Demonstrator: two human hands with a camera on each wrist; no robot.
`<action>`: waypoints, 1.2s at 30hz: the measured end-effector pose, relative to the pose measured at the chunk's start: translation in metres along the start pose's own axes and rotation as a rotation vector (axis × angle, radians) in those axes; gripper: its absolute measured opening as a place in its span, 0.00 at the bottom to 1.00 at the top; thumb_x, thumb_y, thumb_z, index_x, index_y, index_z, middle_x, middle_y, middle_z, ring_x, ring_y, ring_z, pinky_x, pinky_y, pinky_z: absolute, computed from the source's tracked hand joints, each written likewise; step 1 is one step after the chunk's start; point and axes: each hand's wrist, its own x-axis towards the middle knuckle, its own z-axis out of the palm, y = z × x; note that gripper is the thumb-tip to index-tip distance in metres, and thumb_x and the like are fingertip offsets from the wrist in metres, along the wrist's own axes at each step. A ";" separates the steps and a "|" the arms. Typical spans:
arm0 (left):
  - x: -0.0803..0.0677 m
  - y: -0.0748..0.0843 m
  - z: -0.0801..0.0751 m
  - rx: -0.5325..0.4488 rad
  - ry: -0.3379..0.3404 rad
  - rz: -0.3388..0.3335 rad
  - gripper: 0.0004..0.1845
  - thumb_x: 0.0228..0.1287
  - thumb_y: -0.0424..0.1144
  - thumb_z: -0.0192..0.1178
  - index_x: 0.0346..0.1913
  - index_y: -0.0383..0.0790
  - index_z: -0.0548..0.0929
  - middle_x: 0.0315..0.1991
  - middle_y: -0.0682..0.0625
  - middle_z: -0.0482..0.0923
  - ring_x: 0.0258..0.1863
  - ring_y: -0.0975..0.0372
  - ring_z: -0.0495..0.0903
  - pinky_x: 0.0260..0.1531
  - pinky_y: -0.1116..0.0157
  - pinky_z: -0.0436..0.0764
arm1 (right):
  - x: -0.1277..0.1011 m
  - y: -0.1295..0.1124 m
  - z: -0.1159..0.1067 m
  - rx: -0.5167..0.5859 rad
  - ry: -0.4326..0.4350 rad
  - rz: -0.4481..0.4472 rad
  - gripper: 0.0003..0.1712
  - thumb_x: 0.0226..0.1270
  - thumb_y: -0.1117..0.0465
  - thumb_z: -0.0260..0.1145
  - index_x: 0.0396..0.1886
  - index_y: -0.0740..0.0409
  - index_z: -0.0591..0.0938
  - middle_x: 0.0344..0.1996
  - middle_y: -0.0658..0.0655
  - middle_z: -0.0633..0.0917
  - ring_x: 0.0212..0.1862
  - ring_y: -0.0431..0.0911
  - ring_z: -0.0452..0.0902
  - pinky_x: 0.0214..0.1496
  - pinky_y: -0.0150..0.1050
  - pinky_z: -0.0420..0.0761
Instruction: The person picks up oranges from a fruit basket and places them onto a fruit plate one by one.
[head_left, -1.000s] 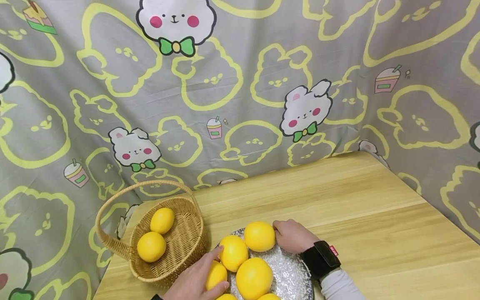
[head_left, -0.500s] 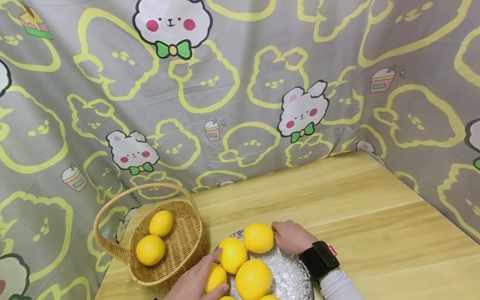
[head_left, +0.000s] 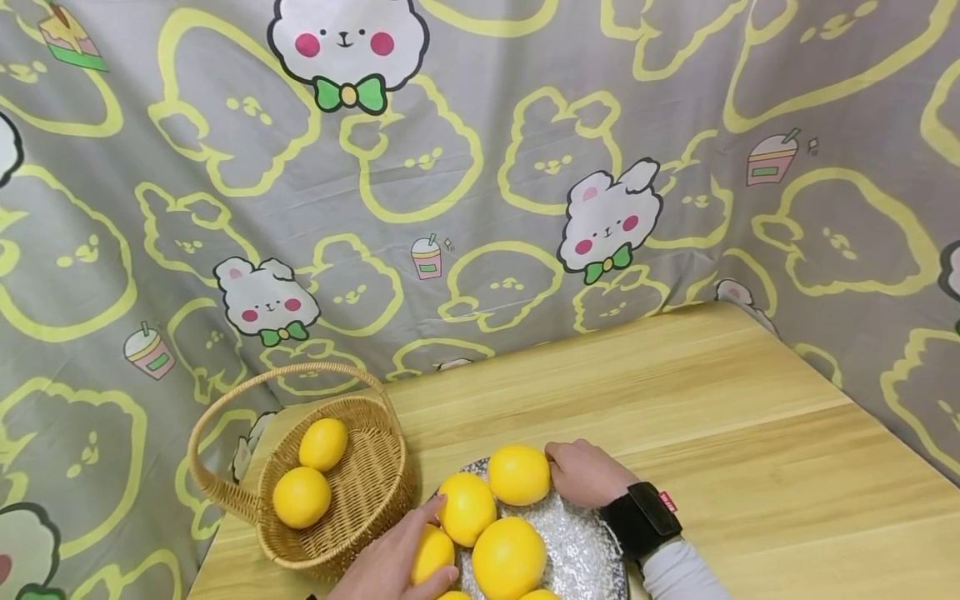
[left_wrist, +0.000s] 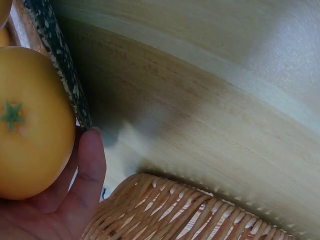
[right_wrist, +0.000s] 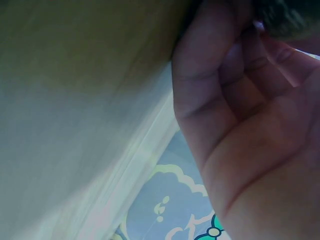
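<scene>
My left hand [head_left: 393, 550] holds an orange [head_left: 432, 553] at the left side of a speckled grey plate [head_left: 581, 542]; thumb and forefinger lie on either side of it. In the left wrist view this orange [left_wrist: 30, 125] shows a green star-shaped stem mark, and a fingertip meets the plate's dark rim [left_wrist: 57, 55]. My right hand [head_left: 588, 473] grips the far right rim with curled fingers, close to another orange [head_left: 519, 473]. Several more oranges lie on the plate, among them one in its middle [head_left: 508, 557]. The near part of the plate is out of view.
Left of the plate stands a wicker basket [head_left: 401, 479] with a tall arched handle and two oranges [head_left: 302, 497] inside. The wooden table [head_left: 720, 400] reaches back to a grey patterned curtain [head_left: 495, 200], which also hangs along both sides.
Both hands, the plate and the oranges keep their places. Only the head view shifts slightly.
</scene>
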 end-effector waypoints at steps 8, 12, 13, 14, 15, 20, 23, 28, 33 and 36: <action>0.000 0.000 -0.001 0.001 -0.001 -0.001 0.41 0.71 0.66 0.57 0.79 0.53 0.60 0.58 0.53 0.80 0.37 0.76 0.72 0.30 0.71 0.72 | 0.001 0.001 0.000 -0.006 0.005 -0.019 0.11 0.79 0.65 0.53 0.41 0.56 0.83 0.22 0.51 0.76 0.22 0.43 0.67 0.30 0.38 0.69; 0.000 -0.001 -0.001 0.005 0.003 0.001 0.41 0.71 0.66 0.57 0.80 0.53 0.60 0.58 0.53 0.80 0.37 0.76 0.72 0.30 0.71 0.72 | 0.001 0.001 0.000 -0.016 0.002 -0.013 0.11 0.79 0.65 0.54 0.40 0.55 0.83 0.22 0.51 0.76 0.23 0.43 0.68 0.31 0.38 0.70; 0.000 -0.001 -0.001 0.004 0.003 0.000 0.41 0.71 0.66 0.57 0.80 0.53 0.60 0.58 0.53 0.80 0.37 0.76 0.72 0.30 0.71 0.72 | 0.001 0.001 0.000 -0.017 0.000 -0.010 0.11 0.79 0.65 0.54 0.40 0.55 0.83 0.22 0.51 0.76 0.23 0.43 0.68 0.31 0.38 0.70; 0.000 -0.001 -0.001 0.002 0.002 -0.001 0.41 0.71 0.66 0.57 0.80 0.54 0.60 0.58 0.53 0.80 0.37 0.76 0.72 0.30 0.71 0.72 | 0.001 0.001 0.000 -0.018 -0.001 -0.009 0.11 0.79 0.65 0.54 0.40 0.55 0.83 0.22 0.51 0.76 0.23 0.43 0.68 0.31 0.38 0.70; 0.000 -0.001 -0.001 0.002 0.002 -0.001 0.41 0.71 0.66 0.57 0.80 0.54 0.60 0.58 0.53 0.80 0.37 0.76 0.72 0.30 0.71 0.72 | 0.001 0.000 0.001 -0.019 -0.001 -0.009 0.11 0.79 0.65 0.54 0.40 0.55 0.83 0.21 0.51 0.76 0.22 0.43 0.68 0.31 0.38 0.70; 0.000 0.000 -0.001 -0.010 0.003 0.018 0.41 0.72 0.65 0.57 0.80 0.53 0.59 0.58 0.52 0.79 0.35 0.76 0.71 0.28 0.72 0.71 | 0.002 0.000 0.000 -0.024 0.005 -0.008 0.11 0.79 0.64 0.54 0.39 0.55 0.82 0.22 0.50 0.77 0.23 0.43 0.68 0.31 0.38 0.70; 0.000 0.000 -0.002 -0.015 0.003 0.027 0.40 0.72 0.65 0.57 0.80 0.53 0.60 0.58 0.51 0.79 0.35 0.76 0.71 0.28 0.72 0.71 | 0.002 0.000 0.000 -0.028 0.009 -0.009 0.11 0.79 0.64 0.54 0.38 0.54 0.82 0.22 0.50 0.77 0.23 0.43 0.69 0.32 0.39 0.70; 0.000 -0.001 -0.004 -0.018 -0.003 0.043 0.41 0.72 0.64 0.57 0.80 0.51 0.59 0.58 0.50 0.79 0.35 0.77 0.71 0.28 0.72 0.71 | 0.002 0.000 0.000 -0.029 0.010 -0.005 0.11 0.79 0.64 0.55 0.38 0.53 0.82 0.22 0.50 0.77 0.23 0.43 0.69 0.32 0.39 0.70; 0.002 -0.002 -0.006 -0.016 -0.039 0.036 0.42 0.72 0.66 0.57 0.80 0.50 0.59 0.59 0.51 0.79 0.35 0.77 0.71 0.29 0.72 0.72 | 0.002 0.001 0.000 -0.034 0.005 0.005 0.11 0.80 0.63 0.55 0.37 0.53 0.82 0.22 0.50 0.77 0.23 0.44 0.69 0.32 0.39 0.70; 0.003 -0.004 -0.009 -0.018 -0.078 0.037 0.43 0.72 0.66 0.56 0.81 0.50 0.58 0.60 0.50 0.78 0.35 0.77 0.72 0.29 0.71 0.73 | 0.003 0.001 0.001 -0.031 0.000 0.002 0.10 0.79 0.63 0.55 0.38 0.53 0.82 0.22 0.50 0.77 0.24 0.44 0.70 0.33 0.39 0.71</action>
